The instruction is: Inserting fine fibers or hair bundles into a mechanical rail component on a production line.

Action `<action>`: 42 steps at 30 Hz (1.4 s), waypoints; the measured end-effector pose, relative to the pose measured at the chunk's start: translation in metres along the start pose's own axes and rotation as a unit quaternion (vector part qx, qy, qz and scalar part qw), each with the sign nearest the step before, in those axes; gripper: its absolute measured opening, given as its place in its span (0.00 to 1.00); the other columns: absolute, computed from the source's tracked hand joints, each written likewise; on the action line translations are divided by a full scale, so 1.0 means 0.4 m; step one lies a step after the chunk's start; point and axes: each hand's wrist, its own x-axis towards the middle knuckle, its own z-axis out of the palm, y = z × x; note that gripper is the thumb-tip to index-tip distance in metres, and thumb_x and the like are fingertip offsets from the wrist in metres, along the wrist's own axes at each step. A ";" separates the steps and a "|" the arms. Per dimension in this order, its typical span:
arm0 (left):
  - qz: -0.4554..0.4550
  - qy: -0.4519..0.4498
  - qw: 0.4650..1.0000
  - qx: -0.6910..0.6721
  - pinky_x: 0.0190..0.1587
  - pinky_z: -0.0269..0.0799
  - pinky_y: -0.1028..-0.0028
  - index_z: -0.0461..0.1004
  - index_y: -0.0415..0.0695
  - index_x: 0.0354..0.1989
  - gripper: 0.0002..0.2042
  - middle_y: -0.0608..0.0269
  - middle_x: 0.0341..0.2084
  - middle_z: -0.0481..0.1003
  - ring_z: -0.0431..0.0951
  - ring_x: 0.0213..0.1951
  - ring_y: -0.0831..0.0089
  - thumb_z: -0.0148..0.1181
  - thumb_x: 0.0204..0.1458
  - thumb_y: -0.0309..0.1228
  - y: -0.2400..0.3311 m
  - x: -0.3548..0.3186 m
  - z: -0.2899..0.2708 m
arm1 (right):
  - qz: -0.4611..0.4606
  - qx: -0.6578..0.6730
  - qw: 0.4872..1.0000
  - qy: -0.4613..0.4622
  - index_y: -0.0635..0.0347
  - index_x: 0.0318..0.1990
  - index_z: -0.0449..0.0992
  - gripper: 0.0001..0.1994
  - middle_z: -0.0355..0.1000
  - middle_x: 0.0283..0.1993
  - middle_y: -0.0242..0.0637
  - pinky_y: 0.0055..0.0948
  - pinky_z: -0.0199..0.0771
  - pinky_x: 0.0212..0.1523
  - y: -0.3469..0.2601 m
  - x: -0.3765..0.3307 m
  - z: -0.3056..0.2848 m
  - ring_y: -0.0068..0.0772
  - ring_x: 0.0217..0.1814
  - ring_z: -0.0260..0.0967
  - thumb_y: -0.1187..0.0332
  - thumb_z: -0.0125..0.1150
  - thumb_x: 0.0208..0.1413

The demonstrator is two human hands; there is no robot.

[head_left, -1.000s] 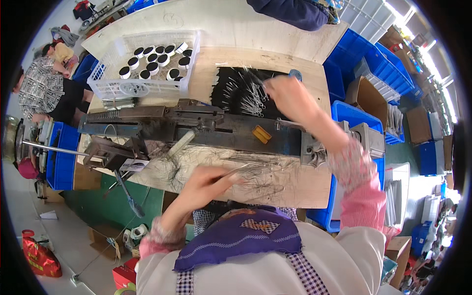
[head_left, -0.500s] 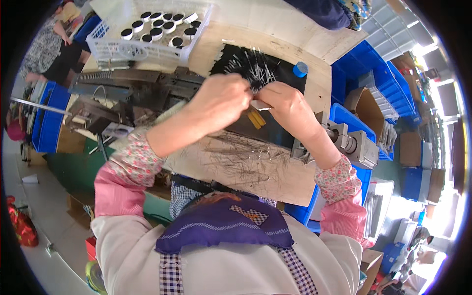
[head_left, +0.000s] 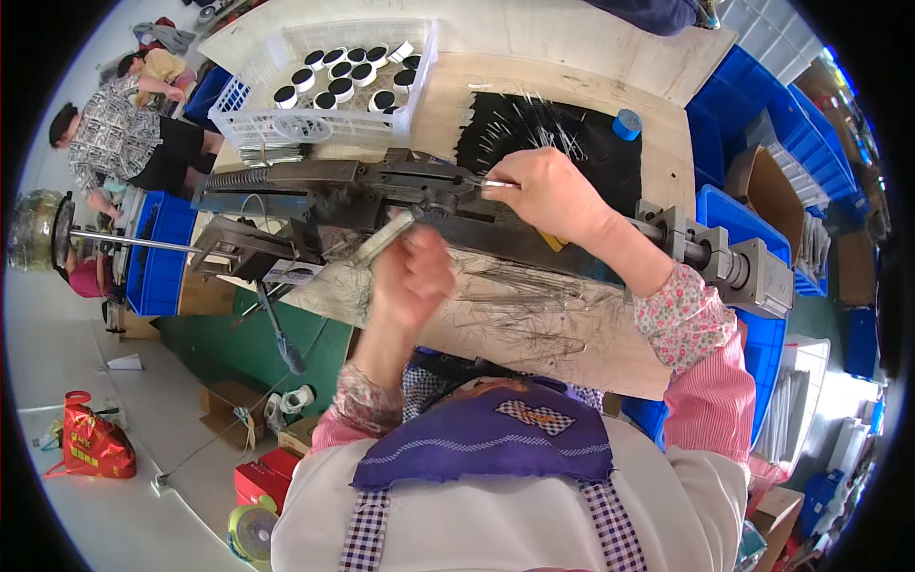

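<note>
A long dark metal press machine (head_left: 315, 186) lies across the wooden bench (head_left: 562, 329). My right hand (head_left: 548, 191) pinches a thin metal wire (head_left: 494, 183) and holds its tip at the machine's middle. My left hand (head_left: 412, 276) is blurred and closed around the machine's pale lever handle (head_left: 381, 238). Loose thin wires (head_left: 524, 296) lie scattered on the bench below the machine. More wires rest on a black mat (head_left: 591, 143) behind my right hand.
A white crate (head_left: 315, 119) of black-and-white round caps stands at the back left. A blue tape roll (head_left: 626, 124) sits on the mat's edge. Blue bins (head_left: 762, 124) line the right side. Other people (head_left: 124, 133) sit at far left. A red bag (head_left: 91, 443) lies on the floor.
My hands have parted. The right one moved to the machine's middle with a wire, and the left dropped down onto the lever handle.
</note>
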 end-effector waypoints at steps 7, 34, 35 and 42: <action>0.006 -0.071 0.997 -0.009 0.12 0.54 0.80 0.62 0.35 0.44 0.22 0.64 0.16 0.66 0.63 0.11 0.79 0.44 0.62 0.47 -0.010 -0.006 0.177 | 0.096 0.036 0.993 -0.062 0.63 0.30 0.80 0.08 0.75 0.28 0.46 0.38 0.74 0.38 -0.007 0.015 -0.009 0.47 0.33 0.74 0.66 0.62 0.48; 0.565 0.491 0.235 0.620 0.54 0.59 0.66 0.66 0.37 0.54 0.20 0.54 0.48 0.68 0.66 0.49 0.61 0.51 0.59 0.39 0.093 -0.362 -0.163 | 0.166 -0.189 0.967 0.048 0.60 0.39 0.63 0.11 0.66 0.35 0.48 0.47 0.70 0.29 0.062 -0.232 0.104 0.56 0.34 0.71 0.69 0.59 0.55; 0.503 0.464 -0.070 0.726 0.52 0.61 0.67 0.68 0.37 0.51 0.19 0.54 0.45 0.69 0.66 0.48 0.63 0.52 0.59 0.39 0.062 -0.318 -0.146 | 0.161 -0.202 0.965 0.039 0.60 0.37 0.62 0.11 0.65 0.36 0.48 0.48 0.70 0.29 0.080 -0.233 0.106 0.57 0.34 0.70 0.69 0.59 0.55; 0.361 0.405 0.681 0.492 0.20 0.64 0.78 0.75 0.37 0.37 0.26 0.63 0.21 0.73 0.70 0.19 0.77 0.46 0.60 0.53 0.166 -0.181 -0.114 | 0.203 -0.184 0.961 0.019 0.61 0.36 0.62 0.10 0.65 0.39 0.47 0.47 0.68 0.31 0.094 -0.265 0.098 0.56 0.36 0.68 0.71 0.59 0.54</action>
